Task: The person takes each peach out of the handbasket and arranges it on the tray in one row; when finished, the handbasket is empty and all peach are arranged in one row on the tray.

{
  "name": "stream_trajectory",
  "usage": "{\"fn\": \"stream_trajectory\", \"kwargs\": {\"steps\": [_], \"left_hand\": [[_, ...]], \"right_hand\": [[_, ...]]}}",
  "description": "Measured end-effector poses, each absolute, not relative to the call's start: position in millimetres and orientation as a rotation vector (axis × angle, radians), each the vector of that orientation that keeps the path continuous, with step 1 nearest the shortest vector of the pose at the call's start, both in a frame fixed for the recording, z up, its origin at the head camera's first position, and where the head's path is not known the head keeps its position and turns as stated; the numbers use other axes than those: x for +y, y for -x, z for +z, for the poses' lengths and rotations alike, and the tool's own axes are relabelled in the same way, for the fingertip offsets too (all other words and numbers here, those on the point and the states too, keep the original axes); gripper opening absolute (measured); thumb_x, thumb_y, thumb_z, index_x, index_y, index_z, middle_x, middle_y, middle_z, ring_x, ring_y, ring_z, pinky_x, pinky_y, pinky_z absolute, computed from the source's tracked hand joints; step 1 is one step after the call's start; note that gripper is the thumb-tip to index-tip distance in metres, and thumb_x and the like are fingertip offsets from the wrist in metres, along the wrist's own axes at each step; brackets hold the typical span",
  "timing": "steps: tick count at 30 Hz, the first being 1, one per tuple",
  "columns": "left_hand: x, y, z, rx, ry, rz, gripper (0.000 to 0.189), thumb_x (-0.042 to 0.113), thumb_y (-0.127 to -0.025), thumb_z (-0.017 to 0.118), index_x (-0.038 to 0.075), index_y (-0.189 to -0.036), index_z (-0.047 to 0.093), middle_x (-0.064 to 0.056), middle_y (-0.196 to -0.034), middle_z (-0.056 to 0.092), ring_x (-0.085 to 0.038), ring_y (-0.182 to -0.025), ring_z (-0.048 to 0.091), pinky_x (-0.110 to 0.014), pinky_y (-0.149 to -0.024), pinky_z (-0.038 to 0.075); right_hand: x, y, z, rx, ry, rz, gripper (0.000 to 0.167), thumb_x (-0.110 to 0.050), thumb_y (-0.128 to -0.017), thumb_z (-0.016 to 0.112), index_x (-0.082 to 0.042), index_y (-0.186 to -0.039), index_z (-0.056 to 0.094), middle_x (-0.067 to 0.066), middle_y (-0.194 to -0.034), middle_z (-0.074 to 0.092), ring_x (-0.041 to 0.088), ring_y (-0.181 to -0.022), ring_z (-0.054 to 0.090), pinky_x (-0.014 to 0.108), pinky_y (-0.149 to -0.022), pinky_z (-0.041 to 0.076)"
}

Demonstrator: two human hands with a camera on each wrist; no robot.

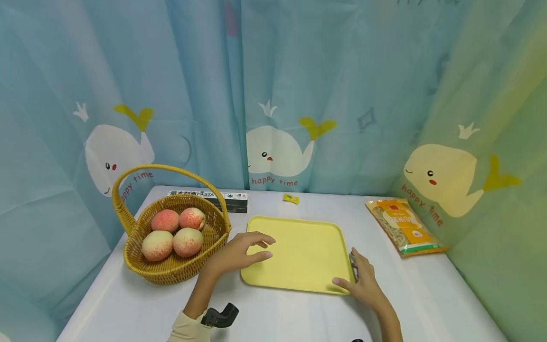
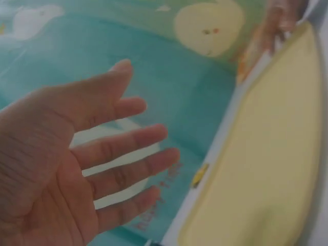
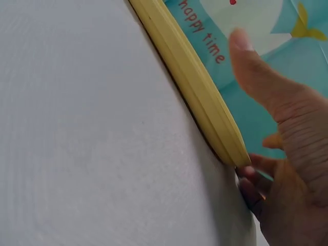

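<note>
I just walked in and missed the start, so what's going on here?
A person has both hands at a yellow tray. The right hand is at its right edge, seemingly touching it, while the left hand is open near the left side, holding nothing. The tray has nothing on it. A wicker basket holding four peaches stands to the left, and an orange bag lies to the right.

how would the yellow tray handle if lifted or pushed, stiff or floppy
The yellow tray is probably stiff, since its raised rim holds an even outline. It is likely light for its size, as it looks shallow. It may slide if pushed, as it seems to lie flat on the smooth-looking table.
</note>
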State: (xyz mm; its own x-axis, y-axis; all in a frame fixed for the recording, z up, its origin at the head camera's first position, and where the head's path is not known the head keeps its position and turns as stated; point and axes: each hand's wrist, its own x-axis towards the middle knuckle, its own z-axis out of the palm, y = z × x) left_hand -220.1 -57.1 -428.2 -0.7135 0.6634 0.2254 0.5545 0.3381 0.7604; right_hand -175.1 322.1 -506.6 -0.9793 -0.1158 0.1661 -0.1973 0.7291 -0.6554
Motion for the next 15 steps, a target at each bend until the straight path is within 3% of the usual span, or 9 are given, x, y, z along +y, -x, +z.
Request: {"fn": "stream_trajectory", "kwargs": {"steps": [7, 15], "left_hand": [[-81.7, 216.4, -415.9, 2.455, -1.092, 1.496, 0.028, 0.027, -0.097, 0.063, 0.016, -0.122, 0.064, -0.002, -0.119, 0.067, -0.020, -0.111, 0.065, -0.044, -0.101, 0.048], [-116.1, 206.1, -394.4, 2.457, -0.885, 1.478, 0.027, 0.035, -0.097, 0.061, 0.019, -0.118, 0.065, 0.002, -0.116, 0.068, -0.017, -0.114, 0.063, -0.042, -0.100, 0.049]], "right_hand": [[318.9, 174.7, -506.5, -2.876, -0.253, 1.080, 0.113, -0.033, -0.069, 0.087, 0.010, -0.150, 0.021, 0.034, -0.150, 0.024, 0.049, -0.129, 0.026, 0.074, -0.097, 0.029], [318.5, 169.6, -508.1, -2.906, -0.218, 1.031, 0.120, -0.037, -0.066, 0.089, 0.009, -0.151, 0.019, 0.034, -0.151, 0.023, 0.049, -0.129, 0.028, 0.074, -0.100, 0.027]]}}
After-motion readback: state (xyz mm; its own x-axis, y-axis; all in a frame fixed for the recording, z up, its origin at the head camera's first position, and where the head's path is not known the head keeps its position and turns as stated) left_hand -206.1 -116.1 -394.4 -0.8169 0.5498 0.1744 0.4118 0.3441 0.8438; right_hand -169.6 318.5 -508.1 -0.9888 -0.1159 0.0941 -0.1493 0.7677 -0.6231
